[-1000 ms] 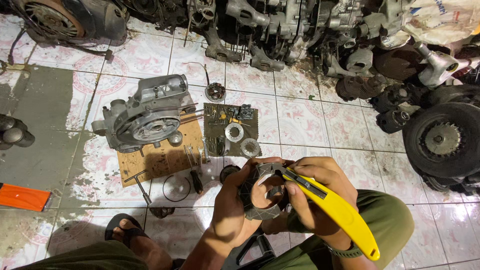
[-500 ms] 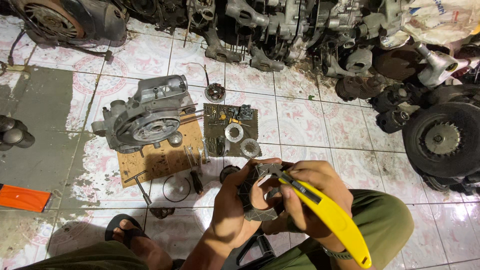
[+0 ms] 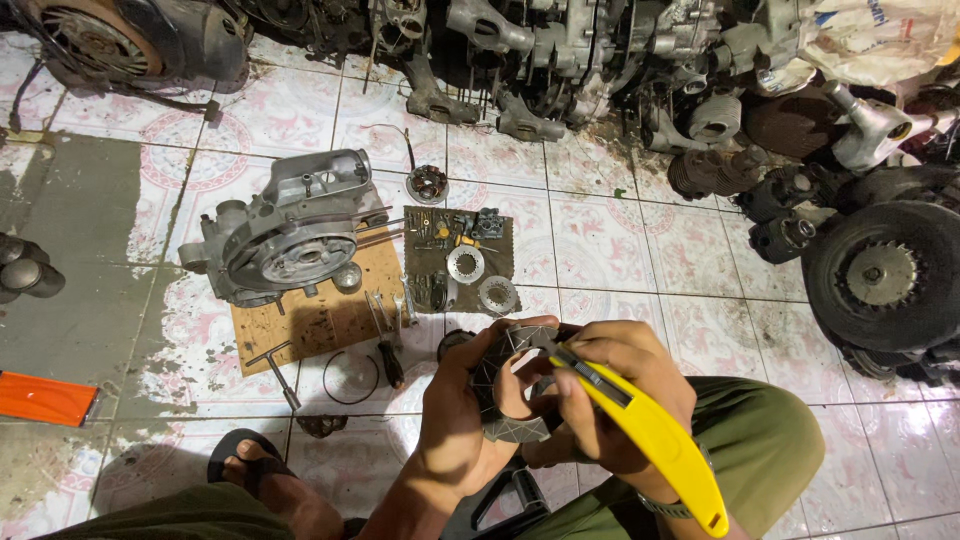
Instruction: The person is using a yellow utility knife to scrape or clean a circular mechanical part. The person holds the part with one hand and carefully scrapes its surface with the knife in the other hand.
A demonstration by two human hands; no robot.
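Note:
My left hand [image 3: 462, 412] grips a round grey metal disc part [image 3: 512, 392] with a toothed edge, held in front of my lap. My right hand [image 3: 610, 400] holds a yellow utility knife [image 3: 655, 440], its blade tip touching the top of the disc. On the tiled floor beyond lies a grey engine casing [image 3: 285, 232] on a brown board [image 3: 320, 310], and a dark mat [image 3: 458, 260] carrying small rings and parts.
Several engines and metal parts [image 3: 560, 50] line the back wall. A small tyre and wheel [image 3: 885, 275] stands at the right. A T-handle tool [image 3: 275, 368], a screwdriver [image 3: 388, 358] and a wire ring [image 3: 350, 376] lie by the board. An orange object [image 3: 45, 398] lies left.
Both hands shifted slightly with the disc; the knife's yellow handle swung a little lower and the blade tip stays against the disc.

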